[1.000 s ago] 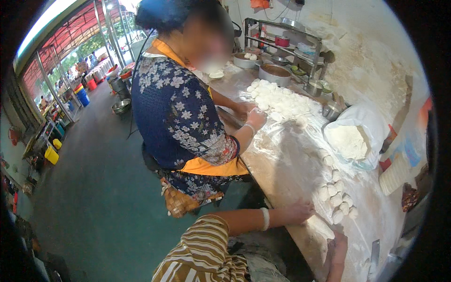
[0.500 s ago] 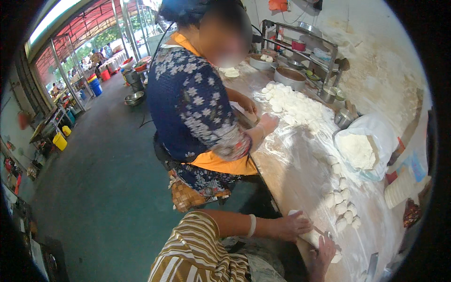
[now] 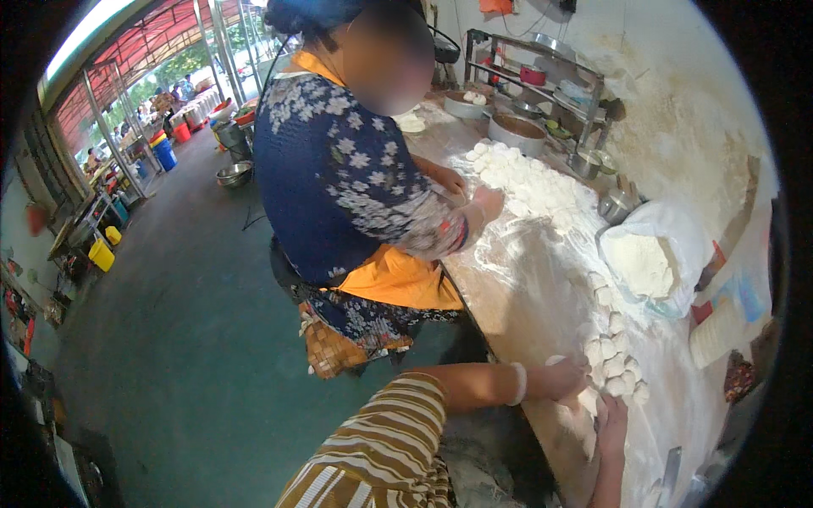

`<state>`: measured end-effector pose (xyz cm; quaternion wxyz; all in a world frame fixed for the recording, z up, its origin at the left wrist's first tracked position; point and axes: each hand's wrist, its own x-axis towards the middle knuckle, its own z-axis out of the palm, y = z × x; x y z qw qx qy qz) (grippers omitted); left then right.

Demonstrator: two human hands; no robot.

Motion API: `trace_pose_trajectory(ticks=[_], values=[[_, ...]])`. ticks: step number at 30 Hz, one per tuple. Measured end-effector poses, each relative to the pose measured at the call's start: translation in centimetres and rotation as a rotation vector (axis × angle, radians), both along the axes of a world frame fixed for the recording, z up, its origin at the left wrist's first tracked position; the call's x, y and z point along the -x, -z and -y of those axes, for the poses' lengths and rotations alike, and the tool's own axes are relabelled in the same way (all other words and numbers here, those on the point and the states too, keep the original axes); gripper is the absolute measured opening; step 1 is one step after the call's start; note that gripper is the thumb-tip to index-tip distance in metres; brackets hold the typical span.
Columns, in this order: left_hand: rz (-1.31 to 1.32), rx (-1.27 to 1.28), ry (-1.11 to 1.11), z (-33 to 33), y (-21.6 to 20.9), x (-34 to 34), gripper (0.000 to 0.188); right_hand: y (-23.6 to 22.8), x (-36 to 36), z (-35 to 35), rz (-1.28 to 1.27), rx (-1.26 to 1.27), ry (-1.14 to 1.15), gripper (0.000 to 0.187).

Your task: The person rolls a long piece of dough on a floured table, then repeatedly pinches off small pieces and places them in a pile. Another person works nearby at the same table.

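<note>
Flour dusts a long worktop [image 3: 542, 296] that runs along a stained white wall, beside a grey-green floor leading out to an open front under a red awning. On the worktop sit a white bag of flour [image 3: 648, 258], a wide patch of flattened dough pieces [image 3: 533, 182] and, farther back, a metal rack with bowls [image 3: 542, 76]. A person in a blue floral top and orange apron [image 3: 347, 195] works at the flattened pieces. Nearer, the left hand [image 3: 566, 377] reaches in from a striped sleeve, fingers curled over a dough roll [image 3: 584, 396] lying just beside a cluster of small dough balls [image 3: 614, 356]. The right hand [image 3: 611, 423] rests palm-down on the same roll, fingers loosely bent.
</note>
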<state>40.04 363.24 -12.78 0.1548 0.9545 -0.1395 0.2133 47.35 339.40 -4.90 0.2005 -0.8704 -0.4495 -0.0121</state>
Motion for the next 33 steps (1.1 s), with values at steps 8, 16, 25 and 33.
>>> trace_pose_trajectory(ticks=[8,16,25,33], values=[[0.006,-0.052,0.089,2.9,-0.6,3.2,0.077,3.2,3.3,1.1,0.171,-0.018,-0.022,0.043],[0.043,-0.09,0.13,1.4,0.4,7.7,0.085,2.9,6.1,4.4,0.145,0.265,0.076,0.05],[-0.265,-0.193,0.025,-3.6,-4.3,3.6,0.087,1.7,2.9,4.8,0.123,0.312,0.223,0.051],[-0.265,-0.067,0.011,-3.8,-3.4,12.5,0.087,2.2,6.5,7.5,-0.137,0.13,0.112,0.056]])
